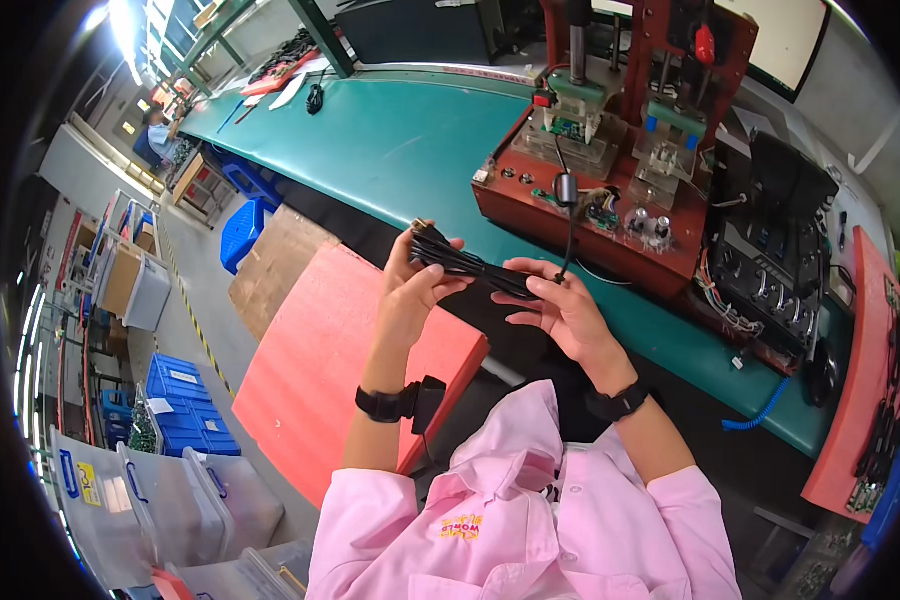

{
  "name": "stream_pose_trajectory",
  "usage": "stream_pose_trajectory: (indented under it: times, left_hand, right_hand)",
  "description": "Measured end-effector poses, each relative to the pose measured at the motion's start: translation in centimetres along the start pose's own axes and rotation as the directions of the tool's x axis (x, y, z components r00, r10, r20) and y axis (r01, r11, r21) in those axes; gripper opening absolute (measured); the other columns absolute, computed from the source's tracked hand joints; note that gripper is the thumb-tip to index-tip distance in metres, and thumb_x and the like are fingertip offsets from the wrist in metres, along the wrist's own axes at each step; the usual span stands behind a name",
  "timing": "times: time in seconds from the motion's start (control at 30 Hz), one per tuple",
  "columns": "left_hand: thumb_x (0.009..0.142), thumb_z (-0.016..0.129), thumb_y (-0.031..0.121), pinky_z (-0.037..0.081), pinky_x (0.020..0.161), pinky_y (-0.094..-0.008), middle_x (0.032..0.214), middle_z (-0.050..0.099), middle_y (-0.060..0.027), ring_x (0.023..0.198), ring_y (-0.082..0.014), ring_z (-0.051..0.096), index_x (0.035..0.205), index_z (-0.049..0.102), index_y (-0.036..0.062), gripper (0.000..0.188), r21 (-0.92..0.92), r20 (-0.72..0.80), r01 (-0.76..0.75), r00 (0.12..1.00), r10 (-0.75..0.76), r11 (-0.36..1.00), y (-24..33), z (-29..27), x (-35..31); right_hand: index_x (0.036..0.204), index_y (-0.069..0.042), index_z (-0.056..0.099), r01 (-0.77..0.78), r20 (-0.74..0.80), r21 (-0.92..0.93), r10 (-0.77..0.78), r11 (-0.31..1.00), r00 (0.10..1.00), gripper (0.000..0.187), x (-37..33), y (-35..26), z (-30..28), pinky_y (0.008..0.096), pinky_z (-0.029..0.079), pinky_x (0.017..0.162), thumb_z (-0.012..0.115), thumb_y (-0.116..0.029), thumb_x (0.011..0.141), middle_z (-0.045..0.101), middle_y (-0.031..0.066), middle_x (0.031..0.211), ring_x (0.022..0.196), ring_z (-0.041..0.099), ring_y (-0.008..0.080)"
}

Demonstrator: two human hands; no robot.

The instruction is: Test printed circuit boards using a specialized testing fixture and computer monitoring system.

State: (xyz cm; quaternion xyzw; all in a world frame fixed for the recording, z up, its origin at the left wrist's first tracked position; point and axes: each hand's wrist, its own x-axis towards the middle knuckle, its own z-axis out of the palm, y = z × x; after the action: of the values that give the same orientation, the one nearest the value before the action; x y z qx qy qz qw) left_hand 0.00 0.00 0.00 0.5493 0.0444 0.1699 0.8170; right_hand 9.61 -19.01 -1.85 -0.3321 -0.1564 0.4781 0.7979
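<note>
Across the view's clock face, clear plastic bins [165, 500] stand at 8 o'clock, with blue crates [185, 425] just beyond them toward 9. A seated person [175, 150] is far off at 10 o'clock, and a blue stool [240, 235] stands between 9 and 10. Nearer the middle, a pink foam slab [320, 360] spreads at 8 o'clock. The left hand [407, 290] has its grip closed around the left end of a bundled black cable [475, 265], which is held aloft just off centre toward 1 o'clock, its metallic tips [422, 226] at 11. The right hand [575, 315] pinches the bundle's right end in its grip. Beside it a black lead [571, 245] rises toward 12 to a red fixture [610, 250] at 2 o'clock on the green desk [370, 140]. Farther right, a black console [770, 290] with knobs sits at 3 o'clock, and a pink foam board [860, 330] carrying dark cables lies between 3 and 4.
</note>
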Motion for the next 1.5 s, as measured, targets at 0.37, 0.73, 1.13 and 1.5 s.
stream_pose_trajectory:
  times: [0.37,0.73,1.13,1.5]
  left_hand:
    - [0.087,0.051,0.014,0.05,0.072,-0.0258,0.108,0.056,-0.0107,0.083,-0.0091,0.058,0.114,0.051,0.0007,0.03,0.495,-0.09,0.044,0.996,0.001,0.868,2.1,-0.8,0.9]
    - [0.083,0.055,0.012,0.043,0.072,-0.0343,0.082,0.062,-0.0143,0.072,-0.0265,0.058,0.114,0.047,0.0016,0.034,0.974,-0.02,-0.091,0.875,0.483,0.205,-2.2,2.2,3.7]
    - [0.083,0.049,0.005,0.04,0.07,-0.0379,0.064,0.057,-0.0121,0.062,-0.0302,0.055,0.102,0.046,0.0022,0.019,0.992,0.057,-0.102,0.883,0.467,0.071,-1.8,2.9,4.0]
    - [0.081,0.053,0.007,0.042,0.068,-0.0396,0.053,0.054,-0.0132,0.056,-0.0323,0.055,0.095,0.047,0.0007,0.016,0.994,0.104,-0.077,0.882,0.46,-0.078,0.0,4.7,5.5]
  right_hand:
    - [0.112,0.0,0.05,0.228,-0.094,-0.071,-0.234,0.971,0.968,0.038,1.8,1.9,-1.1,0.0243,0.049,0.08,0.058,0.004,0.075,0.057,0.004,0.097,0.084,0.057,0.0101]
    - [0.112,0.001,0.049,0.155,-0.085,-0.468,-0.219,0.87,0.972,0.034,3.1,2.6,-0.6,0.0225,0.048,0.076,0.057,-0.001,0.079,0.057,0.0038,0.095,0.084,0.056,0.0099]
    - [0.112,0.002,0.047,-0.019,-0.27,-0.432,-0.11,0.902,0.957,0.03,1.3,-0.1,1.3,0.0252,0.05,0.069,0.053,-0.008,0.084,0.059,0.0094,0.094,0.077,0.059,0.0116]
    - [0.106,0.003,0.045,0.259,-0.121,-0.666,-0.444,0.699,0.888,0.024,1.0,0.0,0.6,0.0247,0.049,0.061,0.05,-0.009,0.086,0.06,0.0119,0.088,0.068,0.059,0.0127]
